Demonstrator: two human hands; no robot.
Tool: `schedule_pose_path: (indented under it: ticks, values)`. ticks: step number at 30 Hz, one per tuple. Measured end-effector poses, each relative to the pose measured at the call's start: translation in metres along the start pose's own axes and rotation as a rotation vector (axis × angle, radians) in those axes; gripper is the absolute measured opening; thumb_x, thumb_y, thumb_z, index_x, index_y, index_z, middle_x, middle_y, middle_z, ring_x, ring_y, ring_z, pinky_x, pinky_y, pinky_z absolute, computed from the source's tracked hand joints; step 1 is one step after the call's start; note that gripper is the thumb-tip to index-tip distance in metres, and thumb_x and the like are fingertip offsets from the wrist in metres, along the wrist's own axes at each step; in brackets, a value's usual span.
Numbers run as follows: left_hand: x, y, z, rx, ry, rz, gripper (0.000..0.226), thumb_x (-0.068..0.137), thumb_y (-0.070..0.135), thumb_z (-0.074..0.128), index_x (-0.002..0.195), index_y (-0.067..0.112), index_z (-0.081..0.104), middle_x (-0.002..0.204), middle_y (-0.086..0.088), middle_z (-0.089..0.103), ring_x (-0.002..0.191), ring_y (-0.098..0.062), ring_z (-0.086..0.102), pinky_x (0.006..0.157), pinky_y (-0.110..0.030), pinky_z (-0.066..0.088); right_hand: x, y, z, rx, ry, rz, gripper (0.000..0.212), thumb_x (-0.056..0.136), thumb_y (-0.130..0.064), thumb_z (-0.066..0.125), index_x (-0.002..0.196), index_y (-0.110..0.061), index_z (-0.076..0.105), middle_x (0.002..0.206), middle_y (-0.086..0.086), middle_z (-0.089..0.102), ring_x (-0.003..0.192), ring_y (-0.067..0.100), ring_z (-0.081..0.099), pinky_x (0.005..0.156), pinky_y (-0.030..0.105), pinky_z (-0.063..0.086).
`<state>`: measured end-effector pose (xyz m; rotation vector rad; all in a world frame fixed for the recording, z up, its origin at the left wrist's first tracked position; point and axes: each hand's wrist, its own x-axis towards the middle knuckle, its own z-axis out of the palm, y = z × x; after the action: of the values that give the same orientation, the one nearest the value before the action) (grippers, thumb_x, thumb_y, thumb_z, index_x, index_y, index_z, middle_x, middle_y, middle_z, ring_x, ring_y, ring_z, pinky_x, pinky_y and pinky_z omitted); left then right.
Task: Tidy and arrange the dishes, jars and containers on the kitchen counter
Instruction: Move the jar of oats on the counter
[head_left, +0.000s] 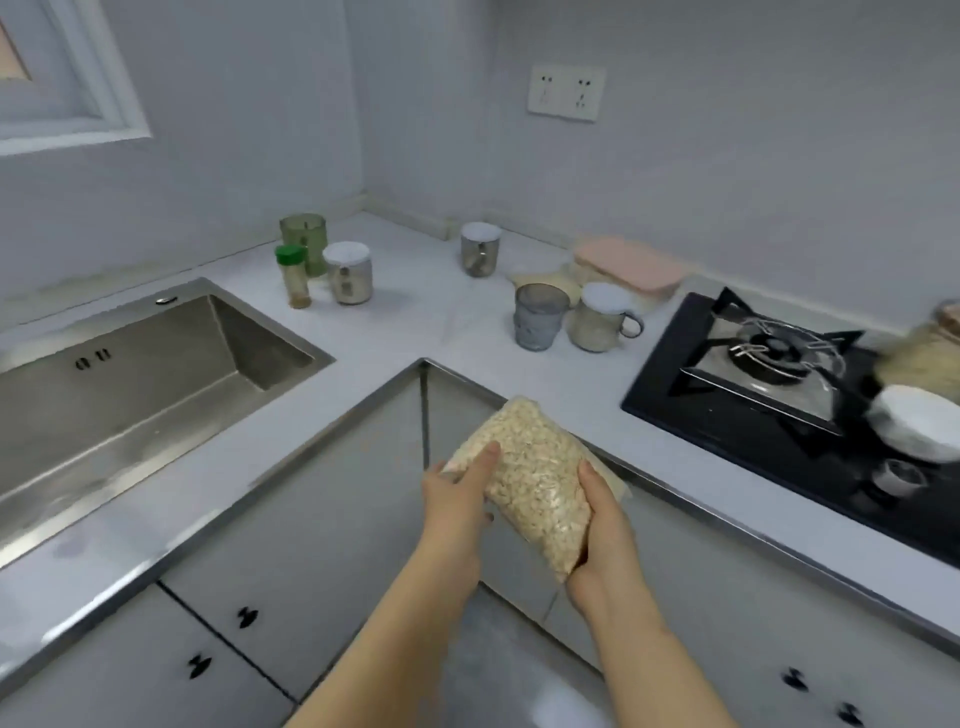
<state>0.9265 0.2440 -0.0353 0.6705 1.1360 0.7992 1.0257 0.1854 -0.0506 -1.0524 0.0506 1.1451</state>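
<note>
**Oat bag in mid-air**

The left hand (457, 499) grips one side of the bag of oats (535, 483), the right hand (605, 525) the other, holding it above the floor just off the counter (415, 322) corner. I'd worry the slack plastic slips or splits, scattering oats.

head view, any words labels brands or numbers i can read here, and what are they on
No text can be read anywhere in this view.
On the white-lidded jar: a pale label patch, too blurred to read.
On the green-capped bottle: nothing legible.
On the bag of oats: clear plastic, no print visible.
On the wall socket: no legible markings.
</note>
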Motion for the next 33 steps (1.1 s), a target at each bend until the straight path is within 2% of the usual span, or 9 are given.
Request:
schedule_pose_path:
  ticks: [3, 7, 10, 12, 14, 19, 24, 29, 33]
  values:
    - [-0.033, -0.038, 0.054, -0.089, -0.207, -0.114, 0.051, 0.086, 0.029, 0.066, 0.13, 0.015, 0.044, 0.121, -0.008, 0.061, 0.105, -0.023, 0.062, 0.084, -0.037, 0.053, -0.03, -0.027, -0.049, 0.105, 0.035, -0.086, 0.033, 0.088, -0.02, 0.059, 0.119, -0.009, 0.061, 0.108, 0.014, 0.07, 0.099, 0.03, 0.067, 0.075, 0.038, 0.055]
    - [-0.083, -0.091, 0.12, 0.048, -0.282, -0.165, 0.057, 0.081, 0.031, 0.071, 0.129, 0.013, 0.046, 0.119, -0.009, 0.062, 0.102, -0.026, 0.063, 0.081, -0.039, 0.054, -0.072, -0.058, -0.126, 0.118, 0.07, -0.202, 0.033, 0.085, -0.017, 0.059, 0.117, -0.009, 0.061, 0.108, 0.013, 0.071, 0.101, 0.028, 0.067, 0.087, 0.044, 0.052]
    - [-0.114, -0.118, 0.15, 0.089, -0.317, -0.149, 0.044, 0.083, 0.024, 0.07, 0.121, 0.014, 0.05, 0.112, -0.009, 0.064, 0.098, -0.027, 0.064, 0.079, -0.04, 0.054, -0.101, -0.083, -0.17, 0.06, 0.088, -0.234, 0.031, 0.078, -0.017, 0.062, 0.108, -0.011, 0.064, 0.102, 0.011, 0.073, 0.095, 0.026, 0.069, 0.08, 0.039, 0.053]
    - [-0.131, -0.131, 0.172, 0.125, -0.385, -0.142, 0.035, 0.085, 0.022, 0.068, 0.115, 0.016, 0.052, 0.105, -0.007, 0.065, 0.093, -0.025, 0.064, 0.077, -0.039, 0.055, -0.116, -0.102, -0.199, 0.038, 0.158, -0.271, 0.019, 0.085, -0.017, 0.059, 0.102, -0.01, 0.065, 0.095, 0.01, 0.074, 0.089, 0.024, 0.068, 0.073, 0.035, 0.053]
    - [-0.144, -0.14, 0.196, 0.16, -0.462, -0.14, 0.029, 0.087, 0.022, 0.066, 0.111, 0.017, 0.051, 0.102, -0.006, 0.065, 0.09, -0.023, 0.065, 0.073, -0.038, 0.055, -0.125, -0.12, -0.226, 0.028, 0.24, -0.325, 0.02, 0.089, -0.022, 0.057, 0.1, -0.007, 0.064, 0.094, 0.009, 0.073, 0.087, 0.022, 0.066, 0.072, 0.034, 0.052]
    - [-0.151, -0.17, 0.258, 0.325, -0.629, -0.134, 0.039, 0.092, 0.038, 0.055, 0.122, 0.013, 0.053, 0.113, -0.009, 0.064, 0.099, -0.029, 0.064, 0.083, -0.046, 0.054, -0.142, -0.16, -0.28, -0.046, 0.392, -0.453, 0.02, 0.092, -0.025, 0.053, 0.086, -0.007, 0.06, 0.085, 0.015, 0.062, 0.068, 0.021, 0.058, 0.057, 0.031, 0.043]
    - [-0.162, -0.214, 0.339, 0.532, -0.79, -0.178, 0.05, 0.09, 0.052, 0.047, 0.124, 0.016, 0.052, 0.116, -0.007, 0.063, 0.104, -0.029, 0.062, 0.094, -0.049, 0.049, -0.157, -0.2, -0.338, -0.075, 0.574, -0.483, 0.019, 0.091, -0.023, 0.058, 0.1, -0.008, 0.066, 0.098, 0.01, 0.071, 0.088, 0.022, 0.067, 0.072, 0.033, 0.054]
    - [-0.196, -0.255, 0.443, 0.654, -1.01, -0.166, 0.053, 0.09, 0.051, 0.049, 0.126, 0.012, 0.05, 0.117, -0.008, 0.061, 0.105, -0.028, 0.061, 0.096, -0.048, 0.048, -0.167, -0.269, -0.397, -0.032, 0.736, -0.502, 0.019, 0.091, -0.029, 0.057, 0.097, -0.012, 0.063, 0.092, 0.005, 0.07, 0.086, 0.019, 0.067, 0.076, 0.035, 0.055]
    - [-0.214, -0.277, 0.524, 0.671, -1.139, -0.163, 0.076, 0.077, 0.061, 0.053, 0.136, 0.013, 0.043, 0.131, -0.008, 0.055, 0.116, -0.03, 0.055, 0.1, -0.05, 0.043, -0.17, -0.332, -0.437, -0.061, 0.831, -0.581, 0.025, 0.09, -0.032, 0.058, 0.101, -0.011, 0.063, 0.097, 0.007, 0.072, 0.09, 0.022, 0.068, 0.084, 0.037, 0.054]
